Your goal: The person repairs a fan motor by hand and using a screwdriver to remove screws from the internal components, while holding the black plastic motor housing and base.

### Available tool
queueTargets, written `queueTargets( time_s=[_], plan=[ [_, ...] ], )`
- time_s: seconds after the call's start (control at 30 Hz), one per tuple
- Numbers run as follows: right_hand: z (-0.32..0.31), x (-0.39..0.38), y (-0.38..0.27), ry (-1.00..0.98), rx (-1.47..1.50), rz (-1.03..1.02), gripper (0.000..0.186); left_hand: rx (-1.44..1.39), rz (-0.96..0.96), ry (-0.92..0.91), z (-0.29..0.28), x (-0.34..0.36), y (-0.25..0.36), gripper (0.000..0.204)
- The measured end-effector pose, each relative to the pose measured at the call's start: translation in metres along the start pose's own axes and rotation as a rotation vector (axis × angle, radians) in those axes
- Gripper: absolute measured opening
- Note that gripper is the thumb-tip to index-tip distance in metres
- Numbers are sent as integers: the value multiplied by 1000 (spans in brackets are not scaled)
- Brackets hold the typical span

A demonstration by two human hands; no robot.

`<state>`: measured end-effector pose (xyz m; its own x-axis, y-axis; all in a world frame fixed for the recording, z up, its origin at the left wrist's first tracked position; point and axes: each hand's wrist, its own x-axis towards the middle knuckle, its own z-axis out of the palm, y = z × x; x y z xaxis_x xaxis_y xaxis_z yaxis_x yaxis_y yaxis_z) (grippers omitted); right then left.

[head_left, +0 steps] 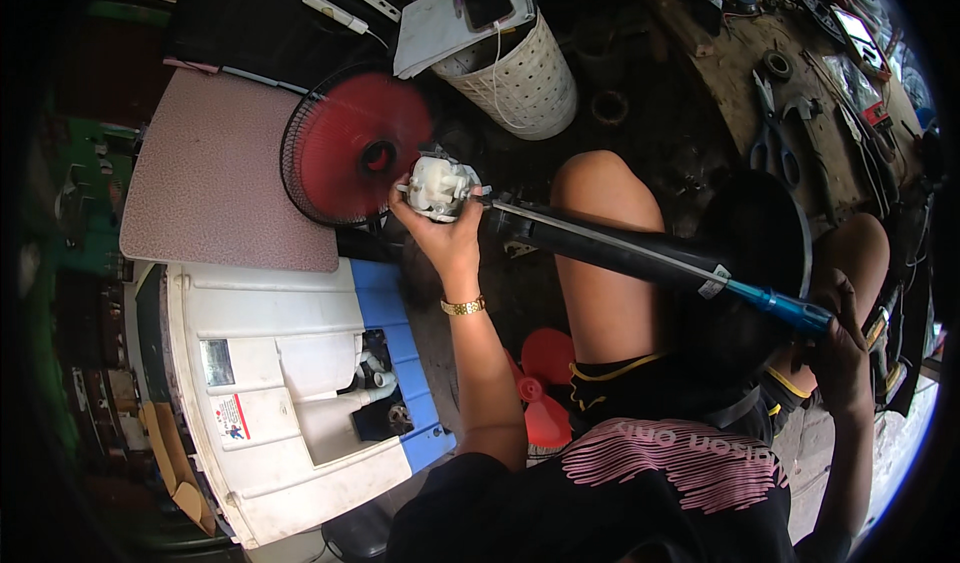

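"What do our hands hold?"

"Our left hand (447, 233) grasps a white plastic part (437, 185), thumb and fingers curled round its sides. Our right hand (846, 348), in shadow, is wrapped around the blue handle of a long screwdriver (778, 307)."

"How does the white part look?"

"We see a chunky, uneven block, off-white and smudged, with raised lugs and darker bits at its edge. It is held up left of our bent knee (602, 185); the screwdriver's thin shaft reaches toward its right side, but we cannot tell whether the tip touches."

"And farther out?"

"A black pole (620, 258) runs alongside the shaft; beyond stand a red-bladed caged fan (345, 143) and a pale perforated bin (535, 83)."
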<state>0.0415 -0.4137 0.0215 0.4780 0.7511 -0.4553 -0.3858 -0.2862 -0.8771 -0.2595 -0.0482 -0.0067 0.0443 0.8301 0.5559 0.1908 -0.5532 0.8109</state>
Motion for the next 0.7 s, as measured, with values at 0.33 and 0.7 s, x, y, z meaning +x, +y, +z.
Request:
queueTargets(
  time_s=[0.33, 0.7],
  plan=[
    [-8, 5, -2, 113, -177, 42, 62, -19, -8, -9, -2, -2, -3, 78],
    [2, 5, -17, 8, -136, -89, 62, -16, -4, 15, -2, -1, -4, 77]
  ],
)
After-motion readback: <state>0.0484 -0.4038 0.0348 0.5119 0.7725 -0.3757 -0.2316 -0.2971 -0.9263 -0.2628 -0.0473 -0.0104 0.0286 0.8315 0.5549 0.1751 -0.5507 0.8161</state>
